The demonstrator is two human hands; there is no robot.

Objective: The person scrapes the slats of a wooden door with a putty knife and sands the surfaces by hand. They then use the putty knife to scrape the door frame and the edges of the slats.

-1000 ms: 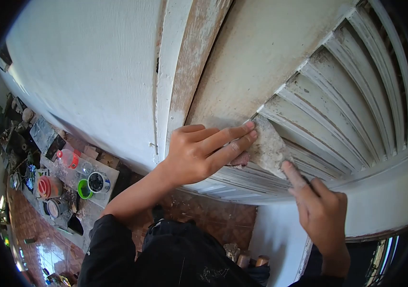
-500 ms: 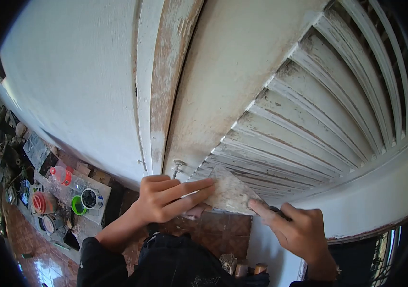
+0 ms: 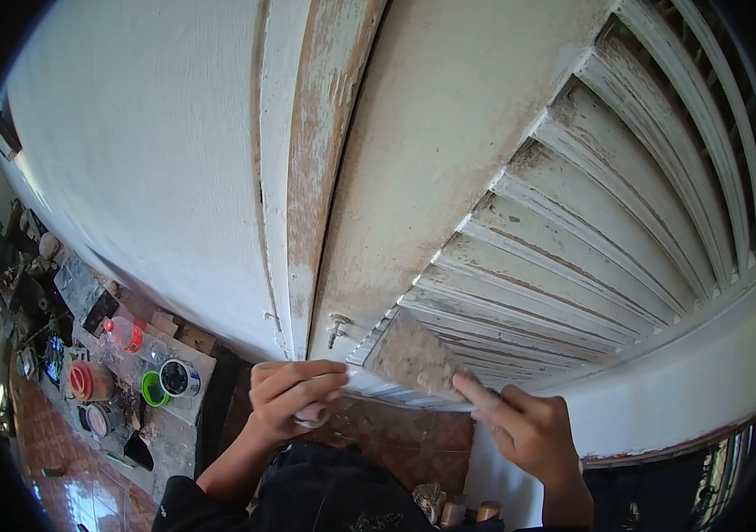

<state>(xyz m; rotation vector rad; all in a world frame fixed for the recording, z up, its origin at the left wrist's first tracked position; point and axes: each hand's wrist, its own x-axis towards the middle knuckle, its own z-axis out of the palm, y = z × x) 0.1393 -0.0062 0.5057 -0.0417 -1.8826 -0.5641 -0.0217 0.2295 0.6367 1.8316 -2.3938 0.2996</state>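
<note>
My right hand (image 3: 529,426) grips a wide putty knife (image 3: 413,353), its thumb or finger laid against the blade. The blade is smeared with pale, dried-looking filler and points up and left. Behind it stands a white louvred shutter door (image 3: 520,230) with worn, chipped paint. To the left of the blade, apart from it, my left hand (image 3: 294,395) is closed, fingers curled. Something pale and pinkish shows beneath those fingers, too small to name. Just above the left hand, a metal handle (image 3: 336,328) sits on the door.
At the left, a cluttered low table (image 3: 179,443) bears a clear bottle with a red band (image 3: 123,334), a red-lidded jar (image 3: 87,381), a green cup (image 3: 155,388) and an open tub (image 3: 179,379). Several containers (image 3: 453,512) stand near my body. The floor is brown tile (image 3: 413,434).
My left hand has come off the blade and drawn down and left, its fingers curling in. The putty knife has shifted slightly left in my right hand.
</note>
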